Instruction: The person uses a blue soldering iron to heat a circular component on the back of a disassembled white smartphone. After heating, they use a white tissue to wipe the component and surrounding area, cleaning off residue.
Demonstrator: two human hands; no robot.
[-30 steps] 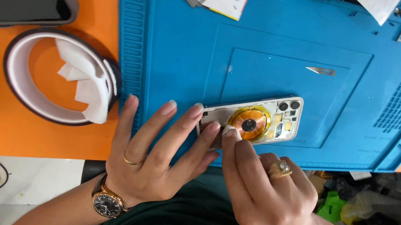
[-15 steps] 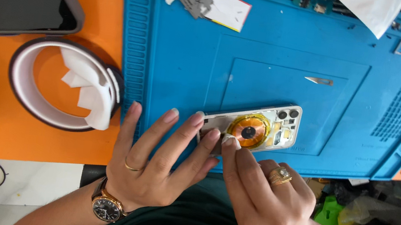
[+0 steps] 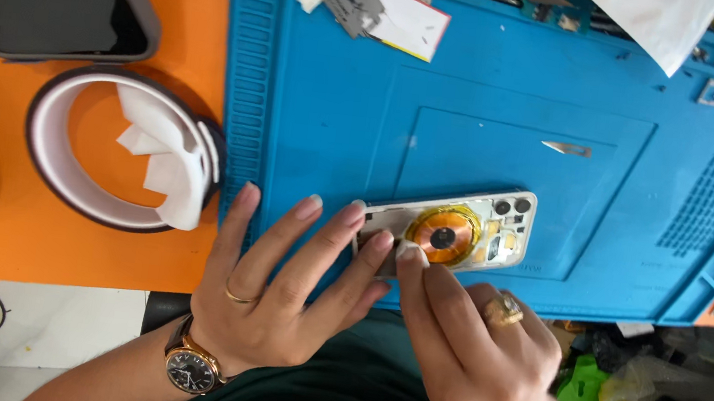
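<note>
- My left hand (image 3: pixel 292 301) lies flat, fingers spread, fingertips pressing the near end of the phone back panel (image 3: pixel 461 232).
- The panel rests inner side up on the blue work mat (image 3: pixel 338 127), its copper coil (image 3: pixel 443 234) showing.
- My right hand (image 3: pixel 474 348) pinches a small white scrap (image 3: pixel 410 251) against the panel's edge beside the coil.
- A tape roll (image 3: pixel 112 146) sits left on the orange surface.
</note>
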